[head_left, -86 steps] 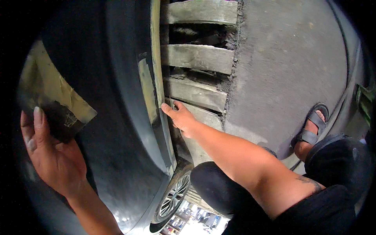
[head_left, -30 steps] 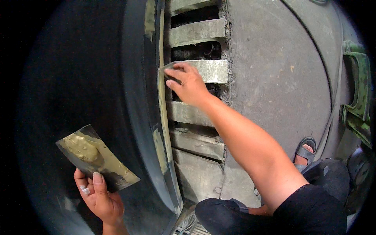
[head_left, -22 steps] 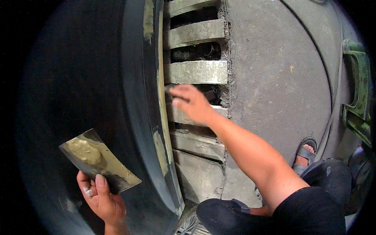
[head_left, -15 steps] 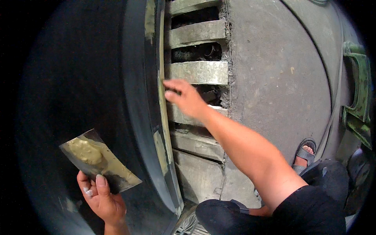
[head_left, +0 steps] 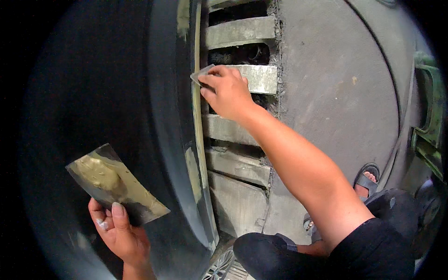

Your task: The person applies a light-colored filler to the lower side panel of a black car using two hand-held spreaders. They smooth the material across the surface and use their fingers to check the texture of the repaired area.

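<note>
My left hand (head_left: pixel 120 231) grips a thin rectangular plate (head_left: pixel 142 214) by its lower edge, thumb on top. A lump of yellowish putty (head_left: pixel 100 172) is heaped on it, with more smeared along one side. Pinched in the fingers of my right hand (head_left: pixel 229 93) is a small translucent spreader (head_left: pixel 201 74). Its edge meets the long putty-coloured edge strip (head_left: pixel 198 121) of a dark curved panel (head_left: pixel 163 116). Yellowish patches (head_left: pixel 192 168) show on the panel beside that strip.
Below and right of the panel runs a slotted concrete drain cover (head_left: pixel 240 32) with dark gaps. Grey concrete floor (head_left: pixel 326 93) lies beyond, crossed by a dark hose (head_left: pixel 389 74). A green metal part (head_left: pixel 427 116) stands far right. My sandalled foot (head_left: pixel 367 179) is at lower right.
My right hand has moved away from me along the panel's edge, and the spreader in it now shows clearly. The left hand with the plate has shifted slightly left and up.
</note>
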Demonstrator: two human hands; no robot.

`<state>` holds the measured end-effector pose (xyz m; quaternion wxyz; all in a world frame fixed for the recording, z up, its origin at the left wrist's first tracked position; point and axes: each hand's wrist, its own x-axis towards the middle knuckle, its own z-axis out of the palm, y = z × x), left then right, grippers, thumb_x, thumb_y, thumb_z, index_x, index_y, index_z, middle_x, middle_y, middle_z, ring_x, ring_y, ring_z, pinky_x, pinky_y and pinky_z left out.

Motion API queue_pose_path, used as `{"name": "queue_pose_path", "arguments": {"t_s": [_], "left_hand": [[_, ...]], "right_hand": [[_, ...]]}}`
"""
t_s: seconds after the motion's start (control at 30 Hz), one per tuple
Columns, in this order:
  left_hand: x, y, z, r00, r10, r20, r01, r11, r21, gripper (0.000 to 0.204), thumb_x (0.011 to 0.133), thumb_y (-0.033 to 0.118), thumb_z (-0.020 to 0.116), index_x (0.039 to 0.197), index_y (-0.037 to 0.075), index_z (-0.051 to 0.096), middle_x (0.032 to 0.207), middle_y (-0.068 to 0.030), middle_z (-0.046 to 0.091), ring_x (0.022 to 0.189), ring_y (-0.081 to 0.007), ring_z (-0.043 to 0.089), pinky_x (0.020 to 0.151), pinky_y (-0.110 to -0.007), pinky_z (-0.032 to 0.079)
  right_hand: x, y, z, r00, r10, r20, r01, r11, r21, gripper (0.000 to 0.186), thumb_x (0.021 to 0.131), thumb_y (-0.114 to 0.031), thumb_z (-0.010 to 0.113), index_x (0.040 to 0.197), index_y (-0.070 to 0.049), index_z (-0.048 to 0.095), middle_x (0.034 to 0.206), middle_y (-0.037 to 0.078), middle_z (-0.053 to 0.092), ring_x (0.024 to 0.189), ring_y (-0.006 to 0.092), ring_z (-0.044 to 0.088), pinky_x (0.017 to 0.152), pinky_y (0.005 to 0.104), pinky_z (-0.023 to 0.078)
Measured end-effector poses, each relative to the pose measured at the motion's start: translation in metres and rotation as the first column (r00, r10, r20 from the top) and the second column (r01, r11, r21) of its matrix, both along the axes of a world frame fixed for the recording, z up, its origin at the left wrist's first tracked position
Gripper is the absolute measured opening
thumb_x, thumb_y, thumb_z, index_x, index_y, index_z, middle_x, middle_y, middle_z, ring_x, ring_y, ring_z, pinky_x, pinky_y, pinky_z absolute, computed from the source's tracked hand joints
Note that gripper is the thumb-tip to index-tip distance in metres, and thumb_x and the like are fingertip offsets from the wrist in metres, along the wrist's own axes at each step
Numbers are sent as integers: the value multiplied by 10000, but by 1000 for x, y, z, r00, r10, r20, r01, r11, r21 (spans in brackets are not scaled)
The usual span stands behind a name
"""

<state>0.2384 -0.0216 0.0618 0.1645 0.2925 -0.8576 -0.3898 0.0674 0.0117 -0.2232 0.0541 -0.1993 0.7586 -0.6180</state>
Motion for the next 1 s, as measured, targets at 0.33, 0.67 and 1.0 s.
{"name": "queue_pose_path", "arguments": {"t_s": [0.33, 0.67, 1.0], "left_hand": [[-1, -2, -2, 1000, -10, -30, 9, 1000, -24, 367, 933, 79, 486, 1277, 9, 381, 1138, -100, 550, 1021, -167, 540, 906, -309, 431], [-2, -4, -2, 999, -45, -26, 44, 999, -12, 373, 941, 82, 478, 1279, -22, 361, 1179, -126, 535, 1092, -170, 521, 961, -308, 397], [-3, -7, -3, 995, -89, -37, 90, 996, 21, 363, 938, 74, 484, 1270, -23, 377, 1170, -117, 543, 1072, -168, 532, 956, -314, 402]], "right_hand": [[106, 10, -7, 996, 53, -70, -55, 998, -20, 370, 728, -161, 688, 1093, -196, 635, 1136, 46, 546, 1078, 333, 459, 856, 467, 378], [195, 29, -5, 978, 192, -79, -193, 981, -6, 465, 669, -129, 713, 1113, -210, 601, 1159, 57, 523, 1106, 363, 432, 848, 498, 366], [119, 14, -26, 998, 5, 64, 4, 990, -143, 339, 740, -179, 675, 1077, -165, 637, 1158, 103, 516, 1105, 324, 450, 871, 466, 384]]}}
